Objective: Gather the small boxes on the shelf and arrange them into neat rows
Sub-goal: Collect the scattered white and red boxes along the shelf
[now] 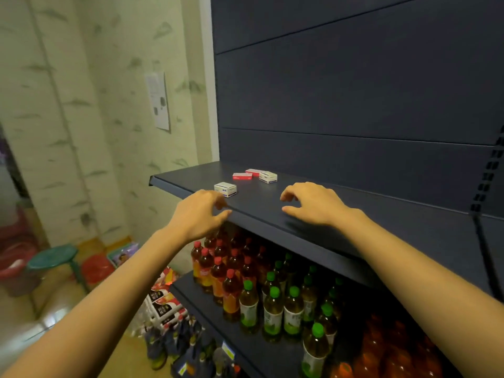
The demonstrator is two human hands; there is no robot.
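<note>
**Dark shelf, four scattered boxes, both hands coming in empty**

Dark blue-grey metal filled most of what we saw through the head camera: a shelf with a bare back panel above it and rows of bottles on the level below. On the shelf lay four small boxes, loosely scattered rather than lined up. A white box sat nearest the front edge, on the left. Farther back lay two flat red boxes, one red box in front and the other red box just behind it, and a second white box lay just beside them on the right, seemingly touching the rear red one.

Our left hand hovered at the shelf's front lip, fingers curled and loosely parted, holding nothing, its fingertips close to the near white box but apart from it. Our right hand reached over the shelf surface, fingers likewise parted and empty, well short of the back cluster.

We judged this to be the very start of gathering: no box was gripped and no row existed yet. The next move seemed to call for the left hand to close on the near white box while the right reached farther back to draw the other three forward, taking care not to nudge the front box off the lip.
</note>
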